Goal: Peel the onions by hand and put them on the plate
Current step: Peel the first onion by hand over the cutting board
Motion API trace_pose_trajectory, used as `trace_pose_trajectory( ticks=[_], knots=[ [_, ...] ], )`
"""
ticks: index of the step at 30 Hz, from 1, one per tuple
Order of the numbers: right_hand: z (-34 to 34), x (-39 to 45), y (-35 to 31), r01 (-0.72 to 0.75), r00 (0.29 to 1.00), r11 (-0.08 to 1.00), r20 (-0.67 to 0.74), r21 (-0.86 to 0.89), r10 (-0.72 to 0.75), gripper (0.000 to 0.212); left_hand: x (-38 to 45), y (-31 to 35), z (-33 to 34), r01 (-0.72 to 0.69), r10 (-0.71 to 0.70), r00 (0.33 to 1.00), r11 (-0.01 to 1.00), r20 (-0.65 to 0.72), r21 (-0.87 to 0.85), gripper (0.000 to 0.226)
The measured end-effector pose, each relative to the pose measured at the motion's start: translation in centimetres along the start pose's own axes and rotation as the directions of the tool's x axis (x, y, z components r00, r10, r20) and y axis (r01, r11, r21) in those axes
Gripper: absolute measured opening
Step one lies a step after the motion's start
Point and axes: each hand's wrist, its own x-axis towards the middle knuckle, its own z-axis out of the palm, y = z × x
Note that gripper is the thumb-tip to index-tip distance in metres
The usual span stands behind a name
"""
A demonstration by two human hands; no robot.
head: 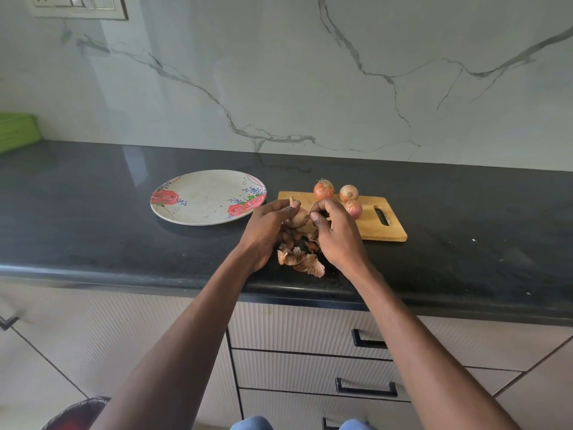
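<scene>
Both hands on one onion: left hand gripping to steady, right hand pinching skin to strip; plate bare.

- The left hand grips a partly peeled onion above the black counter, near its front edge.
- The right hand pinches at the onion's skin with curled fingers.
- Loose skins lie on the counter under the hands.
- Three unpeeled onions sit at the back edge of a wooden cutting board.
- A floral plate lies just left of the board.
</scene>
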Motion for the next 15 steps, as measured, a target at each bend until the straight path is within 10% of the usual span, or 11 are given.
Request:
trace_pose_trajectory(
  ticks=[15],
  knots=[
    [-0.21,-0.22,-0.14,-0.034,0.999,0.999,0.001,0.026,0.034,0.01,-0.21,0.43,0.13,0.017,-0.018,1.0,0.999,-0.022,-0.028,0.029]
  ],
)
